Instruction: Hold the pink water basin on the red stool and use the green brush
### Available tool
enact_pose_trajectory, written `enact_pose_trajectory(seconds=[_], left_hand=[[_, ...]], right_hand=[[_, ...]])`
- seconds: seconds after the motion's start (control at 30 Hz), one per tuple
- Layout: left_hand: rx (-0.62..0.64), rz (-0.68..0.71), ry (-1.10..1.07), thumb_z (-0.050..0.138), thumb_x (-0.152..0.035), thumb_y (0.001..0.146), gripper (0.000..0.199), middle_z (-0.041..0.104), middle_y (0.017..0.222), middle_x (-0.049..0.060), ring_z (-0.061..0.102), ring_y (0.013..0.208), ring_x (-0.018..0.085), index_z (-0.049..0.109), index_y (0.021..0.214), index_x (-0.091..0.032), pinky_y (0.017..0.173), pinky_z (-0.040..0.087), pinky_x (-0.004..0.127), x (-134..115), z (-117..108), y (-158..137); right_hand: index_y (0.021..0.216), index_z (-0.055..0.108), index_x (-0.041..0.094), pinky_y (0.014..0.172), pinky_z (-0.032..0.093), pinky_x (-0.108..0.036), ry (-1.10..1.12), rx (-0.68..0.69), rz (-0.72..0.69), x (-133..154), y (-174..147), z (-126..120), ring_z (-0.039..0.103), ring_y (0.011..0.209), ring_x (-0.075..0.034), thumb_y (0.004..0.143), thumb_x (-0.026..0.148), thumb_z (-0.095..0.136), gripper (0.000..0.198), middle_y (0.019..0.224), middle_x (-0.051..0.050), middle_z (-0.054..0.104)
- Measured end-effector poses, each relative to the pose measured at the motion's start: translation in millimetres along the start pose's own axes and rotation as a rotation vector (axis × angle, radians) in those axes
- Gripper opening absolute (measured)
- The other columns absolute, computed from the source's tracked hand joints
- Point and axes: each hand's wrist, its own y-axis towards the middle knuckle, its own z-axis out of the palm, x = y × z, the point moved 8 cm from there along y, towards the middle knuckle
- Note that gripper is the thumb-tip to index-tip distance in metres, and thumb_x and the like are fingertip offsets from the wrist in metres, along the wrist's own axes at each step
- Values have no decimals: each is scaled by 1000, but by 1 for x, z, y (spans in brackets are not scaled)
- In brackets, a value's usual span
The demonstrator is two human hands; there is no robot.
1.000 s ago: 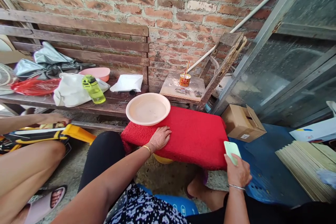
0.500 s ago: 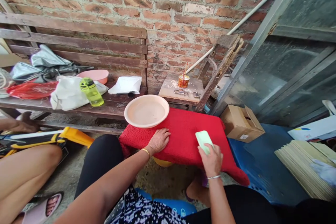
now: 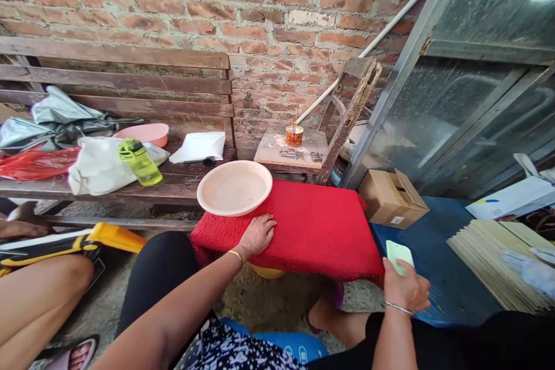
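Note:
My left hand [image 3: 259, 235] lies flat on the red cloth [image 3: 316, 217] that covers a low table, fingers stretched out and holding nothing. Just beyond its fingertips a shallow pale pink basin [image 3: 235, 188] stands at the cloth's left end. Closed around a pale green phone [image 3: 399, 255], my right hand [image 3: 406, 288] is off the right edge of the red cloth, above the blue surface [image 3: 451, 266]. The phone's flat side faces up, and its lower end is hidden by my fingers.
A cardboard box [image 3: 392, 199] and a stack of cardboard sheets [image 3: 494, 263] sit on the right. On the wooden bench [image 3: 182, 176] are a green bottle [image 3: 141, 162] and bags. A small chair [image 3: 277, 153] holds a cup with sticks [image 3: 294, 136] and padlocks. Another person's knee is at left.
My right hand has carried the phone rightward, from over the red cloth to beyond its right edge. My left hand stays on the cloth. The view has shifted slightly right.

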Motion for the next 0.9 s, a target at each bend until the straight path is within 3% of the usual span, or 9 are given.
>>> enact_pose_trajectory(seconds=[0.1, 0.2, 0.33, 0.4, 0.47, 0.6, 0.7, 0.8, 0.9], left_hand=[[2, 0, 9, 53, -17, 95, 29, 66, 132, 11, 58, 126, 26, 72, 117, -21, 109, 46, 47, -1, -1, 1], [12, 1, 24, 53, -16, 95, 29, 66, 132, 11, 59, 126, 27, 72, 116, -20, 109, 46, 48, -2, -3, 1], [10, 6, 28, 53, -15, 94, 28, 66, 131, 11, 59, 125, 26, 71, 116, -21, 108, 47, 47, -2, -4, 1], [9, 3, 29, 53, -15, 94, 29, 66, 131, 10, 59, 125, 26, 71, 116, -22, 107, 47, 46, -1, -3, 0], [10, -5, 36, 54, -15, 93, 30, 65, 132, 10, 59, 124, 26, 71, 116, -22, 107, 47, 46, 2, -1, 0], [0, -2, 26, 53, -15, 93, 30, 65, 133, 10, 59, 124, 26, 71, 116, -22, 106, 47, 46, 3, 2, 0], [-1, 3, 8, 52, -16, 95, 30, 65, 132, 10, 58, 124, 27, 71, 116, -22, 107, 47, 47, 2, 2, 1], [9, 2, 0, 51, -16, 95, 30, 66, 131, 11, 58, 125, 27, 71, 117, -20, 108, 46, 48, 0, 2, 1], [8, 1, -1, 51, -16, 95, 30, 66, 131, 12, 57, 126, 28, 72, 117, -20, 108, 45, 48, -1, 1, 1]], right_hand=[[102, 75, 25, 81, 45, -44, 108, 35, -84, 16, -9, 9, 59, 95, -33, 80, 60, 64, 43, 97, -12, 63], [99, 75, 23, 81, 44, -39, 251, 128, -370, 73, -47, 26, 59, 94, -29, 82, 60, 61, 43, 99, -10, 64], [98, 74, 25, 80, 40, -35, 308, 248, -749, 144, -124, 41, 60, 93, -25, 86, 52, 63, 31, 100, -7, 64], [99, 73, 27, 81, 39, -34, 291, 294, -875, 163, -151, 45, 60, 92, -23, 85, 43, 67, 22, 98, -5, 64], [100, 73, 28, 82, 38, -34, 277, 307, -917, 168, -158, 46, 60, 92, -23, 83, 37, 71, 20, 98, -4, 64], [101, 75, 27, 84, 38, -37, 174, 256, -766, 135, -116, 43, 59, 96, -26, 82, 39, 71, 23, 103, -7, 65], [102, 76, 25, 85, 40, -40, 123, 214, -473, 81, -63, 40, 58, 99, -29, 81, 47, 67, 32, 105, -10, 64], [101, 76, 25, 86, 45, -42, 228, 181, -107, 21, -22, 36, 60, 100, -31, 76, 60, 63, 45, 102, -10, 67], [93, 76, 21, 73, 50, -44, 292, 173, 59, -16, -1, 32, 63, 83, -32, 75, 69, 56, 55, 86, -10, 69]])
